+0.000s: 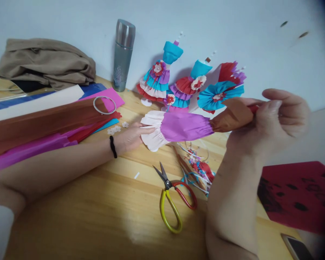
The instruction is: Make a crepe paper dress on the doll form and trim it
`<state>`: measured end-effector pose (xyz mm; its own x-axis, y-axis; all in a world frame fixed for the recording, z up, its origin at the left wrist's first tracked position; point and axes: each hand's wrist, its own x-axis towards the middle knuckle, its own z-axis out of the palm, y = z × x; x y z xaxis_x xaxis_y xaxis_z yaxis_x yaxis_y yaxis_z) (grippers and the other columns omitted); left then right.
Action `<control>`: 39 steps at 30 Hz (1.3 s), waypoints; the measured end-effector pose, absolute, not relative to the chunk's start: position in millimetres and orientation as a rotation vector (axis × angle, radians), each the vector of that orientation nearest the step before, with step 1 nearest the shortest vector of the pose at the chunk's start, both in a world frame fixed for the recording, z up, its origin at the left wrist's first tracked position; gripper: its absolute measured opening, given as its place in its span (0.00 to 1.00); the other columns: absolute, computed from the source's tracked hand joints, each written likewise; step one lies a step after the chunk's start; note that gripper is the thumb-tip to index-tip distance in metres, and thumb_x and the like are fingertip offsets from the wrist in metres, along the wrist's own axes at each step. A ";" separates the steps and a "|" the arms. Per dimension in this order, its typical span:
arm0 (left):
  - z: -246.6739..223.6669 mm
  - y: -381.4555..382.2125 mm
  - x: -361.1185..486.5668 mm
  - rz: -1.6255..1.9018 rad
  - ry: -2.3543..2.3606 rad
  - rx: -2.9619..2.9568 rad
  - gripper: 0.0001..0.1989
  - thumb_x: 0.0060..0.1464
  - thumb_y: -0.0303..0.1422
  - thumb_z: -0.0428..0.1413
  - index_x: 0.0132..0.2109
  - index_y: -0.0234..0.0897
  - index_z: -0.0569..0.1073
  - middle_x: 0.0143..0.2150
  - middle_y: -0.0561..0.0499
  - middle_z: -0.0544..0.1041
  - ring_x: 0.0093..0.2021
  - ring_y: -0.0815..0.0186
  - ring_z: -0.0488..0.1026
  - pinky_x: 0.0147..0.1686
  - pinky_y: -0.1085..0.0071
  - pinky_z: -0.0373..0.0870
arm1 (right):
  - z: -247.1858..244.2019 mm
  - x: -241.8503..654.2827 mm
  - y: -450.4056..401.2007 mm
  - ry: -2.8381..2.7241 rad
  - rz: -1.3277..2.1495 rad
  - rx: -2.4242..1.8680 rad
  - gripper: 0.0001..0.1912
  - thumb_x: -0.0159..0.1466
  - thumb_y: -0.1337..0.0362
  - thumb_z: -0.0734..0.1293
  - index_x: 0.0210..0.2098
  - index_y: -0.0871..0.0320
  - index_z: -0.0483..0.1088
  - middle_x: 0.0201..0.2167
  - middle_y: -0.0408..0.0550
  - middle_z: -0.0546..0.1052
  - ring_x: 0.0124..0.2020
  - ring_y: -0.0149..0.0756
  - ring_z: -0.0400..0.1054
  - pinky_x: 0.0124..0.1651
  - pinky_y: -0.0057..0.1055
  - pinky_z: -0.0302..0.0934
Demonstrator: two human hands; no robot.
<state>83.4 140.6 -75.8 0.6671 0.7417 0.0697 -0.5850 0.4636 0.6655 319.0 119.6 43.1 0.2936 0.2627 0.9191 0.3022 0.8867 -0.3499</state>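
A paper doll dress (185, 126) lies sideways in the air over the table, held between both hands. It has a white ruffled hem, a purple skirt and a brown top. My left hand (134, 137) pinches the white hem. At the other end my right hand (271, 115) closes on the dress near a small red piece that its fingers partly hide. Open-bladed scissors (167, 185) with one yellow and one red handle lie on the table below the dress. Behind it stand finished paper dresses, one (155, 79) with a blue top.
Strips of coloured crepe paper (43, 119) lie at the left, with a wire ring (104, 105) on top. A flask (123, 54) and a folded cloth (46, 61) stand at the wall. Paper scraps (197, 162) sit beside the scissors; a red bag (298, 195) and a phone (298, 247) are at right.
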 end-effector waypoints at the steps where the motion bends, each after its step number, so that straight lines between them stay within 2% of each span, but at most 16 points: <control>1: -76.1 140.6 83.8 0.813 0.238 0.710 0.14 0.50 0.27 0.67 0.45 0.31 0.80 0.46 0.42 0.83 0.48 0.58 0.80 0.56 0.60 0.69 | 43.8 320.8 119.4 -1.296 -0.010 -0.505 0.05 0.60 0.59 0.75 0.33 0.53 0.81 0.26 0.35 0.77 0.25 0.26 0.77 0.29 0.24 0.72; 5: -74.3 139.3 83.4 0.779 0.257 0.720 0.06 0.49 0.23 0.66 0.36 0.30 0.79 0.35 0.46 0.81 0.38 0.63 0.79 0.51 0.64 0.69 | 45.3 327.6 119.2 -1.300 0.017 -0.468 0.04 0.60 0.62 0.74 0.34 0.54 0.81 0.29 0.36 0.79 0.26 0.27 0.78 0.29 0.24 0.71; 9: -61.4 133.9 79.7 0.760 0.264 0.703 0.03 0.53 0.20 0.61 0.35 0.29 0.78 0.32 0.47 0.80 0.36 0.66 0.77 0.50 0.67 0.69 | 44.3 330.1 120.0 -1.302 0.014 -0.429 0.04 0.60 0.62 0.75 0.34 0.55 0.81 0.30 0.36 0.79 0.25 0.26 0.78 0.28 0.24 0.72; 17: -50.2 131.6 78.3 0.757 0.321 0.610 0.12 0.60 0.19 0.51 0.30 0.30 0.75 0.28 0.49 0.77 0.29 0.70 0.74 0.41 0.72 0.69 | 44.9 323.3 115.7 -1.330 0.043 -0.438 0.07 0.59 0.58 0.78 0.34 0.54 0.82 0.30 0.36 0.79 0.25 0.28 0.78 0.28 0.26 0.75; 21: -49.9 132.9 78.9 0.711 0.355 0.576 0.11 0.63 0.24 0.50 0.37 0.32 0.76 0.32 0.49 0.79 0.33 0.67 0.76 0.41 0.71 0.70 | 45.9 320.9 110.6 -1.324 0.034 -0.490 0.05 0.60 0.60 0.77 0.34 0.53 0.81 0.31 0.38 0.79 0.26 0.29 0.79 0.28 0.29 0.75; 25: -56.3 132.4 79.1 0.652 0.379 0.599 0.08 0.57 0.23 0.55 0.42 0.32 0.78 0.35 0.47 0.81 0.33 0.65 0.78 0.39 0.70 0.71 | 46.0 322.1 110.4 -1.313 0.011 -0.493 0.01 0.63 0.66 0.74 0.34 0.56 0.79 0.32 0.36 0.79 0.26 0.29 0.79 0.28 0.28 0.74; 28: -65.3 132.3 80.6 0.665 0.398 0.652 0.08 0.52 0.24 0.61 0.41 0.32 0.79 0.35 0.47 0.82 0.34 0.65 0.78 0.40 0.69 0.72 | 45.8 322.4 112.2 -1.287 -0.001 -0.500 0.10 0.66 0.75 0.66 0.33 0.58 0.78 0.32 0.34 0.79 0.26 0.28 0.79 0.26 0.25 0.71; 30: -68.7 132.3 82.0 0.681 0.381 0.689 0.09 0.51 0.24 0.62 0.42 0.33 0.79 0.37 0.46 0.83 0.36 0.64 0.79 0.42 0.69 0.72 | 46.2 320.7 111.9 -1.301 0.005 -0.494 0.15 0.66 0.78 0.63 0.34 0.56 0.79 0.32 0.34 0.80 0.26 0.27 0.79 0.27 0.24 0.71; 35: -67.0 132.7 83.1 0.649 0.324 0.704 0.11 0.52 0.22 0.61 0.44 0.33 0.79 0.42 0.46 0.83 0.40 0.64 0.79 0.47 0.67 0.72 | 49.1 309.8 105.7 -1.231 -0.017 -0.580 0.18 0.67 0.80 0.60 0.32 0.57 0.76 0.33 0.31 0.79 0.26 0.25 0.78 0.28 0.23 0.71; 37: -66.9 132.4 82.6 0.632 0.331 0.712 0.11 0.53 0.22 0.60 0.44 0.34 0.78 0.41 0.46 0.83 0.40 0.64 0.79 0.48 0.66 0.72 | 50.0 305.2 102.9 -1.194 -0.029 -0.617 0.21 0.68 0.83 0.57 0.31 0.57 0.75 0.32 0.30 0.78 0.26 0.23 0.78 0.28 0.22 0.71; 39: -67.9 131.6 82.1 0.635 0.334 0.737 0.10 0.53 0.23 0.60 0.43 0.34 0.78 0.39 0.46 0.82 0.38 0.64 0.79 0.47 0.64 0.72 | 50.3 301.4 101.0 -1.220 -0.026 -0.598 0.20 0.68 0.82 0.59 0.32 0.57 0.76 0.31 0.31 0.78 0.26 0.24 0.79 0.29 0.23 0.73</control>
<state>82.1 131.6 -67.9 0.7646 0.6413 -0.0641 -0.4161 0.5672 0.7108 301.4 101.0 50.3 0.3629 0.2934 0.8844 0.3310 0.8467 -0.4167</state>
